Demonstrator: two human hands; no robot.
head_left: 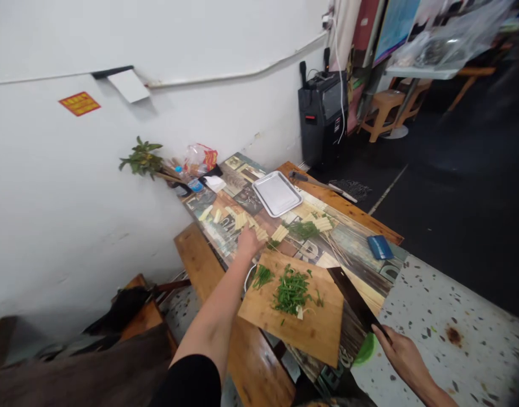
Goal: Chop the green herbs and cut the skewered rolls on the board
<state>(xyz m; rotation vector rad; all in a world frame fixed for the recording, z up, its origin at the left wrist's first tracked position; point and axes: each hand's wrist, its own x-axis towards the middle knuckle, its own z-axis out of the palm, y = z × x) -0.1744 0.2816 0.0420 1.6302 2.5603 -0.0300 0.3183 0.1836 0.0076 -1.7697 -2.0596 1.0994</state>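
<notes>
A cutting board [314,342] lies on the near part of a patterned table [352,233], and everything else sits around it. On the board is a loose heap of chopped greens [291,293], with a smaller bunch of greens [263,276] toward its far left corner.

The right hand [401,351] is to the right of the board, its fingers wrapped around the handle of a large knife [354,297]. The dark blade slants up toward the board's far right corner; whether it touches the board, I cannot tell. A green bowl [366,350], partly hidden by the knife, shows beside the board's near right edge.

The left hand [249,242] reaches past the board's far left corner, its fingers at some pale strips [241,220]. Whether it grips any of them, I cannot tell. More pale pieces [279,233] lie just beyond the board, next to leafy herbs [305,229].

Farther beyond the board are a metal tray [277,194] and, toward the left, a bottle [195,184]. A blue packet [380,247] lies beyond the board to the right.
</notes>
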